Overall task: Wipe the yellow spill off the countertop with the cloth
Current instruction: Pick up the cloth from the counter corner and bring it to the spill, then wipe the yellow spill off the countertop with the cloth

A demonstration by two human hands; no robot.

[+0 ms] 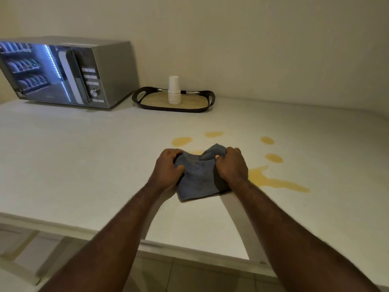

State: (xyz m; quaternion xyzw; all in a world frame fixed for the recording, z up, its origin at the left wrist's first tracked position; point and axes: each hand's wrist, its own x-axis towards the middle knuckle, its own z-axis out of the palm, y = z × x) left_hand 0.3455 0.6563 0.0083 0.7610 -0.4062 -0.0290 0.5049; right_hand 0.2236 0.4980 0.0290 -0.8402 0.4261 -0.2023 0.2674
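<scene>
My left hand (pixel 168 165) and right hand (pixel 230 165) both squeeze the blue cloth (pixel 197 178). It sits bunched up on the white countertop (pixel 84 154). The yellow spill (pixel 271 180) lies in puddles around the cloth, mostly to its right.

- The countertop (pixel 84 161) lies bare across its whole left half, from the front edge back to the microwave (pixel 67 72) in the far left corner.
- A tray (pixel 151 101) with a stack of paper cups (pixel 174 90) stands against the back edge, just beside the microwave.
- The far right corner and right edge are open.
- Both hands and the cloth (pixel 200 178) fill the middle; yellow puddles (pixel 273 182) ring them behind and to the right.
</scene>
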